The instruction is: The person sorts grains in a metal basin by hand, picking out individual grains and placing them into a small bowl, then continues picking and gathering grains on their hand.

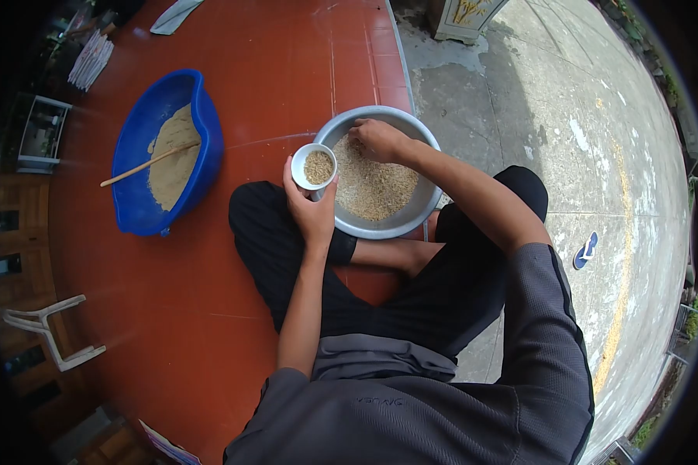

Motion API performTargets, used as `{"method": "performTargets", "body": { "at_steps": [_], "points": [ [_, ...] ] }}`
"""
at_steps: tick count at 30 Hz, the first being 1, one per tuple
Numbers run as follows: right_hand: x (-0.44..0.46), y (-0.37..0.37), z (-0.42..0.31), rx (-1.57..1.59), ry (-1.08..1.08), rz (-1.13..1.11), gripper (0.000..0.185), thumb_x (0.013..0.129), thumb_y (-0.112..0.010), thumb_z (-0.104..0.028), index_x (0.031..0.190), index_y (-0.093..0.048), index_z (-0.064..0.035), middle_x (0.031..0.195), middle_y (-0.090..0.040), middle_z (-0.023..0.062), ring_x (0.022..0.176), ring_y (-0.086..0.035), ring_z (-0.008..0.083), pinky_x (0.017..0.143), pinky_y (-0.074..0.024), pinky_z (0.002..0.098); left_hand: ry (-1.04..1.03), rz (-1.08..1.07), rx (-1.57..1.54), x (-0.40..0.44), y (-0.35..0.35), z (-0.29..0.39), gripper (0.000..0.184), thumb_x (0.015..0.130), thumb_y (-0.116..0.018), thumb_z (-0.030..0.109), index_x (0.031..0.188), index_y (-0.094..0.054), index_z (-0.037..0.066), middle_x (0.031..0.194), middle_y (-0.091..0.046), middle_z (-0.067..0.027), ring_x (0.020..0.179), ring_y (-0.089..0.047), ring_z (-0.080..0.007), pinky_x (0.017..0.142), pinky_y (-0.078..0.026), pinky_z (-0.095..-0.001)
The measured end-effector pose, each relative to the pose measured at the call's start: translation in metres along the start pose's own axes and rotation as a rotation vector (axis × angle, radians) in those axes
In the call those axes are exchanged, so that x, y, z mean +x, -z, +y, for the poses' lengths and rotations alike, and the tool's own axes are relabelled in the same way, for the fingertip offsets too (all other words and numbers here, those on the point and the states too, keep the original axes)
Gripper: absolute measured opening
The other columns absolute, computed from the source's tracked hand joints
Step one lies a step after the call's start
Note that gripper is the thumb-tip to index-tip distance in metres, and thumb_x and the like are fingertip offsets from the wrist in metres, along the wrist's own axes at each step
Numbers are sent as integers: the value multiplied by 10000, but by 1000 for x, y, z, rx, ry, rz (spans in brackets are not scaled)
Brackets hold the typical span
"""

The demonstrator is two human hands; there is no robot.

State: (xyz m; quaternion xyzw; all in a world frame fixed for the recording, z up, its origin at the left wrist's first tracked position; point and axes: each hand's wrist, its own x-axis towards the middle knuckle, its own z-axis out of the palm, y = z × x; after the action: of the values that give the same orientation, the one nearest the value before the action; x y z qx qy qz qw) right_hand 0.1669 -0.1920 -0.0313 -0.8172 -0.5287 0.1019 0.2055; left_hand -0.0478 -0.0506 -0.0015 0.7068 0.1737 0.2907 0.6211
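My left hand (311, 208) is wrapped round a small white bowl (305, 149), which holds some pale grain. The bowl is at the left rim of a wide metal basin (387, 227). A layer of beige grain (376, 190) covers much of the basin's bottom. Over the basin's upper part is my right hand (377, 141), its fingers bent down and together at the grain. What those fingertips hold, if anything, is hidden from me.
To the left, a blue plastic tub (211, 147) holds tan powder, with a wooden stick (143, 164) lying across it. A white chair (50, 333) is at the lower left. A blue-and-white sandal (586, 252) lies on the concrete at right.
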Motion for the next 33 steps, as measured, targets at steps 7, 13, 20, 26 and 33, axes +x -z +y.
{"method": "performTargets", "body": {
  "at_steps": [7, 13, 20, 26, 33],
  "points": [
    [1, -2, 2, 9, 6, 46, 115, 768, -730, -34, 867, -700, 16, 960, -703, 220, 1000, -702, 446, 910, -572, 531, 5, -15, 20, 1, 1, -2, 934, 871, -894, 11, 1646, -373, -9, 1525, -583, -231, 1380, -640, -299, 1142, -550, -419],
    [-9, 12, 0, 9, -77, 28, 78, 787, -729, -27, 855, -727, 13, 932, -715, 226, 950, -718, 436, 872, -579, 506, -129, 12, 312, -1, 0, -3, 904, 878, -898, 32, 1632, -402, -17, 1525, -600, -218, 1428, -604, -297, 1203, -480, -440],
    [-10, 58, -30, 265, -105, 232, 158, 793, -721, 1, 930, -800, 4, 927, -771, 238, 885, -764, 411, 816, -611, 465, -157, -17, 589, -2, -2, 0, 934, 815, -945, 192, 1604, -463, 61, 1467, -618, -203, 1392, -582, -418, 1163, -431, -544],
    [-6, 83, -91, 391, 124, 192, 153, 856, -741, -23, 993, -801, 11, 984, -780, 208, 927, -773, 381, 830, -624, 452, -162, -69, 691, -3, -3, 0, 952, 800, -964, 249, 1600, -474, 88, 1483, -608, -177, 1422, -558, -402, 1168, -414, -546],
    [-8, 76, -70, 315, 117, 175, 207, 892, -772, -88, 1085, -796, -17, 1040, -778, 206, 976, -766, 384, 837, -620, 493, -158, -70, 687, -4, -2, 1, 962, 788, -966, 234, 1600, -471, 83, 1471, -612, -182, 1406, -569, -407, 1158, -422, -550]
  ]
}}
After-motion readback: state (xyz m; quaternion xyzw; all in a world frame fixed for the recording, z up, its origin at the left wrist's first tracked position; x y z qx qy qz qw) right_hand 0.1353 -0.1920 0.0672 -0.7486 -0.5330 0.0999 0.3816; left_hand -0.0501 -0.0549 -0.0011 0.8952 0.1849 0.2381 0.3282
